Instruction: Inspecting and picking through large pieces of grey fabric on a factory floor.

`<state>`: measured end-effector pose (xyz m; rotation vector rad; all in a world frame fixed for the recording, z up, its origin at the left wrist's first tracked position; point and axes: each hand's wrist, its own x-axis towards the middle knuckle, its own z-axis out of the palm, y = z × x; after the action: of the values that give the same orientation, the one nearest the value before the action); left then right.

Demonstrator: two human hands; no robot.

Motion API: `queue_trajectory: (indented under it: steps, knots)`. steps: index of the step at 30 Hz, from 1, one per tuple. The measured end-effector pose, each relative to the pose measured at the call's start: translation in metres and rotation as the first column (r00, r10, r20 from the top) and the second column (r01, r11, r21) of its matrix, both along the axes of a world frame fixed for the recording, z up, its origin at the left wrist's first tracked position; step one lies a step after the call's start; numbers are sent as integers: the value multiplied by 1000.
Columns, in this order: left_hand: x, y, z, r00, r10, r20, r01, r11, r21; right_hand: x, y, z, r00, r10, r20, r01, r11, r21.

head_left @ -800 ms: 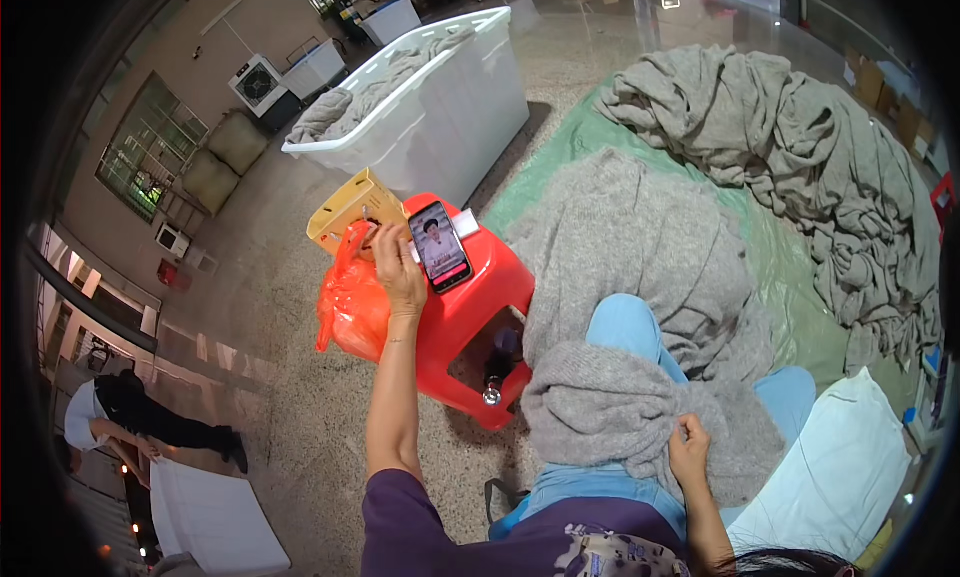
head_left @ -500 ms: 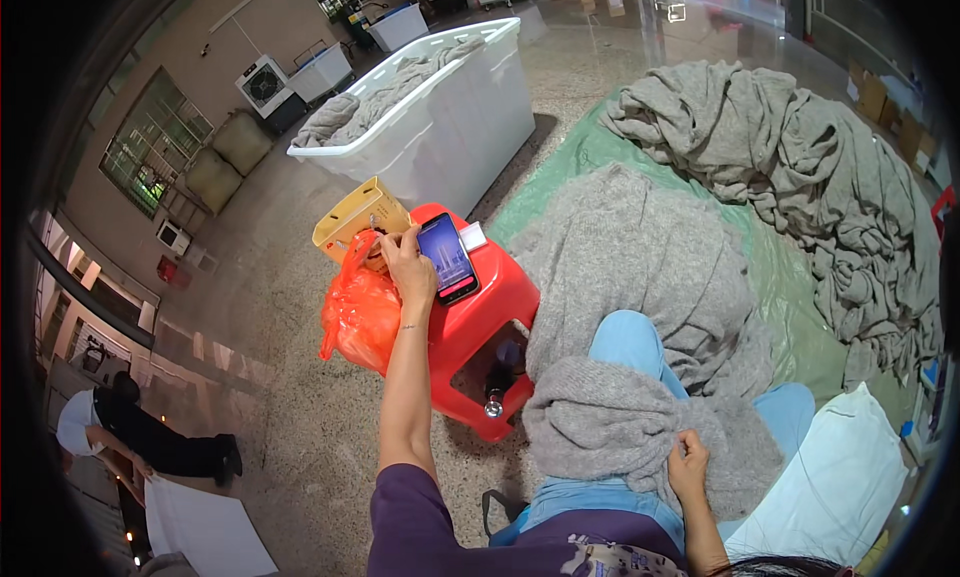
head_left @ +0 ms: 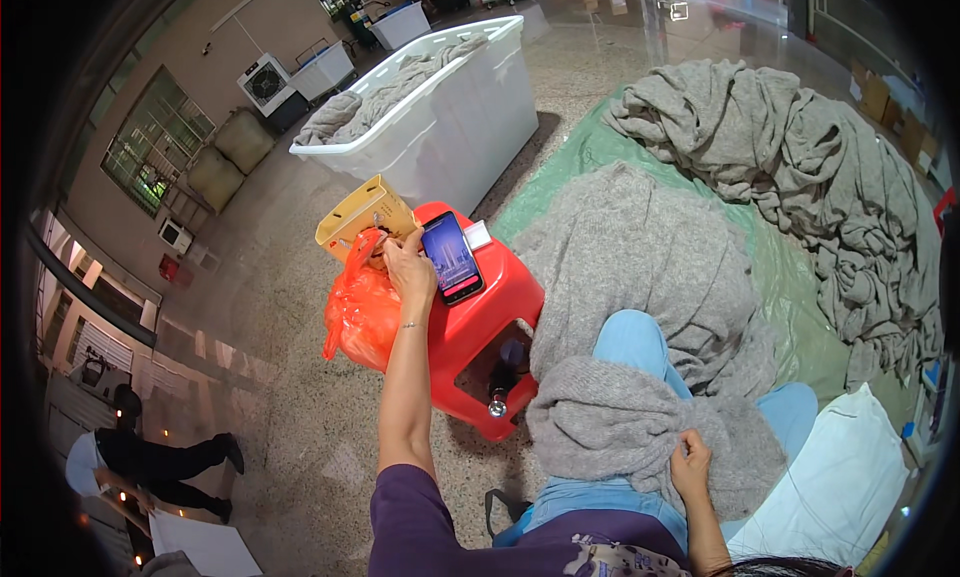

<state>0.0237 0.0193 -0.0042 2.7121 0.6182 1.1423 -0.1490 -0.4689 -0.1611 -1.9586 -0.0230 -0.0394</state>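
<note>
My left hand [head_left: 408, 269] reaches over a red plastic stool [head_left: 490, 322], its fingers curled and pressed together beside the left edge of a phone [head_left: 452, 257] with a lit screen. At its fingertips are an orange-red plastic bag [head_left: 365, 312] and a yellow carton [head_left: 372, 215]; whatever they pinch is hidden. Grey knit fabric [head_left: 600, 417] lies bunched across my lap. My right hand [head_left: 690, 464] is closed on a fold of it. More of this fabric spreads over my knee and onto the floor ahead.
A white bin [head_left: 440, 117] holding grey fabric stands beyond the stool. Green plastic sheeting [head_left: 780, 287] lies under a large fabric heap [head_left: 770, 137] at right. A white sack [head_left: 835, 467] rests at lower right. Another person [head_left: 150, 467] handles a white sheet at far left.
My left fingers have drawn slightly back from the phone's upper edge toward the plastic bag. The other person at far left has shifted stance, legs now apart. My right hand stays put.
</note>
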Motion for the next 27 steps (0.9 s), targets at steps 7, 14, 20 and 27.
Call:
queue_trajectory:
  steps: [7, 14, 20, 27]
  knots:
    - [1, 0, -1, 999, -2, 35, 3, 1000, -26, 0, 0, -1, 1000, 8, -12, -8, 1000, -1]
    - [0, -2, 1, 999, 39, -24, -39, 999, 2, 0, 1, 1, 1000, -14, -12, 14, 1000, -12]
    - [-12, -26, 8, 957, -127, 259, 149, 987, -64, 0, 2, 2, 999, -28, -18, 28, 1000, 0]
    - [-61, -72, -8, 928, -183, 326, 251, 951, -180, 0, -1, 0, 999, 16, -45, -17, 1000, -19]
